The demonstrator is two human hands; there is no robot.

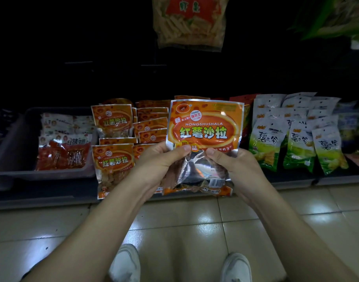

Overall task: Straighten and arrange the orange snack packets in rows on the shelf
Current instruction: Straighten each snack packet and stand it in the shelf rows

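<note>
The left hand (pixel 162 161) and right hand (pixel 233 165) both pinch one held orange packet (pixel 205 127). Left of it, shelved orange packets (pixel 113 159) overlap on the shelf (pixel 42 192), their count unclear.

probably a small shop: low shelf (pixel 42 195) of packaged snacks (pixel 113 121)

The person's forearms (pixel 105 216) are bare, and the feet wear white shoes (pixel 124 263).
</note>
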